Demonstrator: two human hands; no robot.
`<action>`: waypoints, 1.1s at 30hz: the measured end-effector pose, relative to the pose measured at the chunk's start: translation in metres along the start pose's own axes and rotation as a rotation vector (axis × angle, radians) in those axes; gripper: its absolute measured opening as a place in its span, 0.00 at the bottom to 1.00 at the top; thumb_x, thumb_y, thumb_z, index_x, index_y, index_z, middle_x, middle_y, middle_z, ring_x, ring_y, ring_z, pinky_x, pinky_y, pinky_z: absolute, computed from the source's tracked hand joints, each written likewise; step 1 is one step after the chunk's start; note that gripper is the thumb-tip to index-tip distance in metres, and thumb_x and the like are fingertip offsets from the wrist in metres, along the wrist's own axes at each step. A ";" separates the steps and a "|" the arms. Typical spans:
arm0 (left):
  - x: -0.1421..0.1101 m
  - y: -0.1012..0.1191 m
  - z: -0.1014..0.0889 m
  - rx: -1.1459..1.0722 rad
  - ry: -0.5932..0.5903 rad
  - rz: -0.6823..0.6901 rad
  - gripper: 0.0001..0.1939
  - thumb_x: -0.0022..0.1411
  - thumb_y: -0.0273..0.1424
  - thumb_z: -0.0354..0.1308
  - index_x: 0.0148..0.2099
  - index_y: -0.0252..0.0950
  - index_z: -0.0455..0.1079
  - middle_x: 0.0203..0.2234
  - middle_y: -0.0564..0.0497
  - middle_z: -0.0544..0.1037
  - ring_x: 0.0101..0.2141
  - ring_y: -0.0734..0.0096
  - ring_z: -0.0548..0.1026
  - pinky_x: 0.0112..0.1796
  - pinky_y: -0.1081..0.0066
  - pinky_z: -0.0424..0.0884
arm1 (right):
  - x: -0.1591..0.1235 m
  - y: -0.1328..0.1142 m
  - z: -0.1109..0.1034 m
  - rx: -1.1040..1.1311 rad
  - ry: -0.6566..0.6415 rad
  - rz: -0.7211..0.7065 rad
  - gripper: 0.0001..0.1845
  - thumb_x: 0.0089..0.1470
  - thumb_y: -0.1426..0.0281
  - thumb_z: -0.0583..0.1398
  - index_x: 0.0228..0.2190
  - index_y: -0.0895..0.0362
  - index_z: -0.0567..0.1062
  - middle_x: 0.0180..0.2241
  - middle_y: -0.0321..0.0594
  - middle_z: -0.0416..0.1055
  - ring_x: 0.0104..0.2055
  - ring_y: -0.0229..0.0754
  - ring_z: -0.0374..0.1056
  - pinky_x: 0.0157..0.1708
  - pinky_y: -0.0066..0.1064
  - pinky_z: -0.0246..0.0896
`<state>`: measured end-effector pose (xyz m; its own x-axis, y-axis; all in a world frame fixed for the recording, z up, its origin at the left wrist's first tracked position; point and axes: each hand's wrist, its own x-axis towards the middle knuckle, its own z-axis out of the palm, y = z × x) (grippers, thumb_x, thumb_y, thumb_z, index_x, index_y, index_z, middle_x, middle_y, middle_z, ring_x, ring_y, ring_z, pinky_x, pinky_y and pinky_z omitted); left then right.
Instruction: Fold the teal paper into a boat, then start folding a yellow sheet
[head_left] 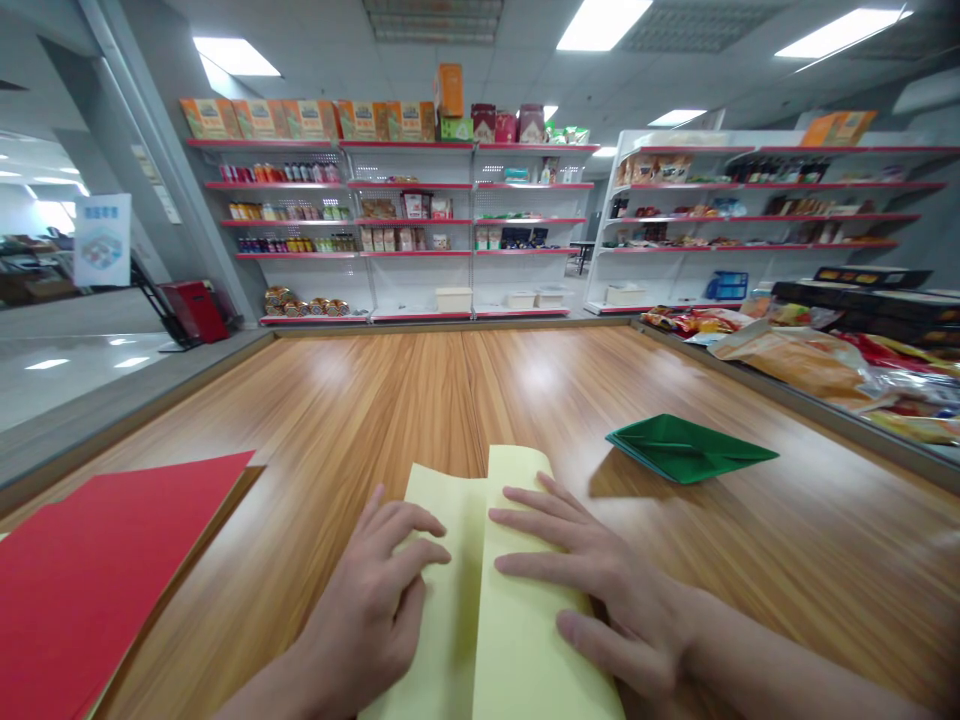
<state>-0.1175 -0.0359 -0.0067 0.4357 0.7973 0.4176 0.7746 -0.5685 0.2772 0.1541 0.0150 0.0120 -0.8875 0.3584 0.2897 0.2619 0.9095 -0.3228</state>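
Observation:
A pale yellow sheet of paper (517, 620), folded along its length, lies on the wooden table (360, 420) right in front of me. My left hand (375, 600) rests on its left part with the fingers bent and pressing down near the fold. My right hand (600, 590) lies flat on the folded-over right flap, fingers stretched out and apart. A folded green paper boat (686, 450) sits on the table to the right, a short way beyond my right hand. Neither hand grips anything.
A stack of red paper (97, 570) lies at the table's left front corner. Snack bags (817, 355) are piled along a counter on the right. Shop shelves (420, 220) with goods line the back wall.

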 end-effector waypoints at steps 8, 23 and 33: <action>0.002 -0.012 0.002 -0.079 -0.267 -0.064 0.21 0.64 0.28 0.45 0.58 0.39 0.64 0.60 0.45 0.62 0.62 0.57 0.55 0.60 0.48 0.50 | -0.005 0.016 0.009 0.080 0.265 0.139 0.25 0.56 0.70 0.51 0.56 0.51 0.66 0.64 0.38 0.50 0.67 0.53 0.37 0.62 0.55 0.33; 0.028 -0.003 0.003 0.047 -0.470 0.014 0.37 0.66 0.34 0.44 0.68 0.49 0.25 0.67 0.51 0.43 0.65 0.53 0.38 0.59 0.39 0.41 | -0.004 0.025 0.011 0.087 0.195 0.286 0.27 0.56 0.63 0.55 0.57 0.46 0.63 0.66 0.35 0.41 0.68 0.54 0.29 0.62 0.56 0.24; 0.029 -0.003 -0.005 -0.011 -0.503 0.142 0.33 0.66 0.31 0.43 0.68 0.53 0.33 0.66 0.53 0.44 0.64 0.44 0.37 0.57 0.34 0.43 | -0.004 0.021 0.010 0.065 0.226 0.272 0.25 0.55 0.66 0.56 0.55 0.50 0.65 0.66 0.40 0.42 0.68 0.54 0.30 0.62 0.56 0.31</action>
<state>-0.1091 -0.0120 0.0088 0.7044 0.7097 -0.0145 0.6882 -0.6778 0.2587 0.1599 0.0305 -0.0047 -0.6801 0.6299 0.3751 0.4463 0.7617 -0.4698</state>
